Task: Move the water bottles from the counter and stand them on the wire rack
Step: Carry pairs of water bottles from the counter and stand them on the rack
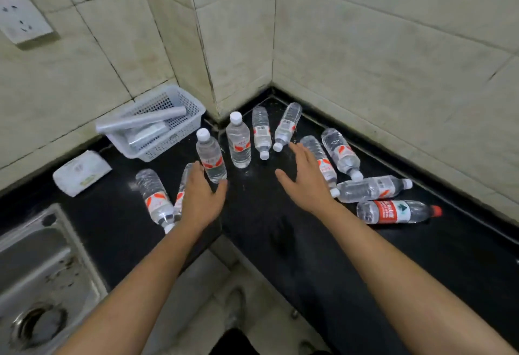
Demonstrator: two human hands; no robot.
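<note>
Several clear water bottles sit on the black counter [261, 214] in the corner. Two stand upright: a near one [210, 158] and one behind it [238, 141]. The others lie flat, among them a red-labelled, red-capped bottle [396, 212] at the right and two [156, 197] at the left. My left hand [200, 194] is open, its fingers and thumb spread around the base of the near upright bottle without closing on it. My right hand [306, 177] hovers open over a lying bottle [320, 158]. No wire rack is in view.
A white plastic basket [182, 130] holding rolled grey items stands at the back left by the tiled wall. A white tissue pack [81, 172] lies left of it. A steel sink [36, 270] fills the lower left. A wall socket [22, 17] is upper left.
</note>
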